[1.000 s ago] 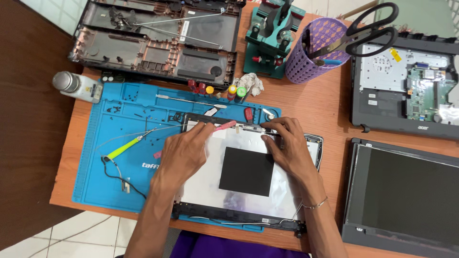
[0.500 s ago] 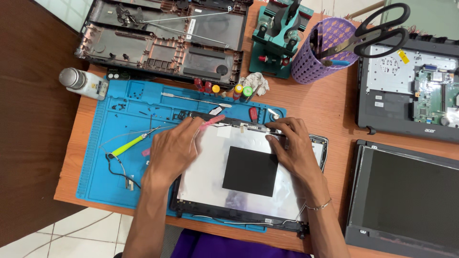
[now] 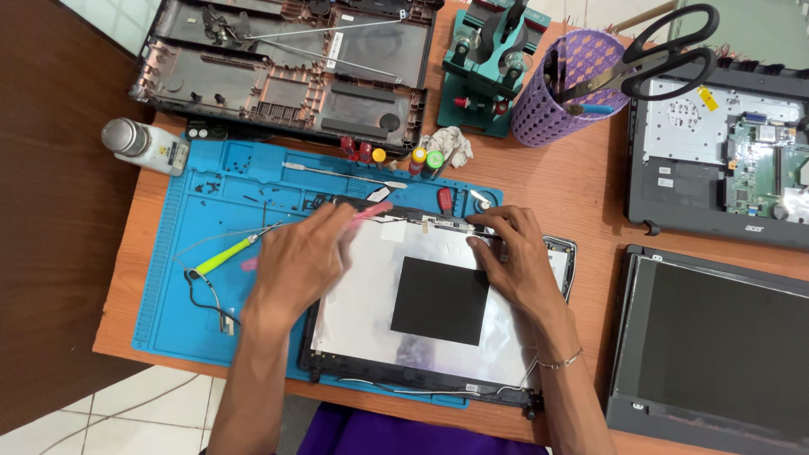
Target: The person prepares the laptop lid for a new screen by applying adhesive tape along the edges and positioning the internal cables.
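Observation:
A laptop lid (image 3: 371, 312), lined with silver foil and bearing a black square patch (image 3: 439, 300), lies partly on the blue mat (image 3: 181, 312). My left hand (image 3: 299, 257) rests over the lid's upper left corner and grips a thin pink pry tool (image 3: 373, 211). The tool's tip lies at the lid's top edge. My right hand (image 3: 516, 257) lies on the lid's upper right part, with its fingertips pinching the dark top edge strip (image 3: 438, 221).
On the mat lie a yellow-green handled tool (image 3: 223, 257), thin cables (image 3: 206, 295), small screws and screwdrivers (image 3: 396, 157). A laptop base shell (image 3: 286, 67), teal holder (image 3: 484, 63), purple cup with scissors (image 3: 573, 93), metal bottle (image 3: 139, 143), opened laptop (image 3: 725, 160) and screen panel (image 3: 716, 345) surround it.
My left hand has slid a little right along the lid's top edge with the pink tool. My right hand stays on the top right edge.

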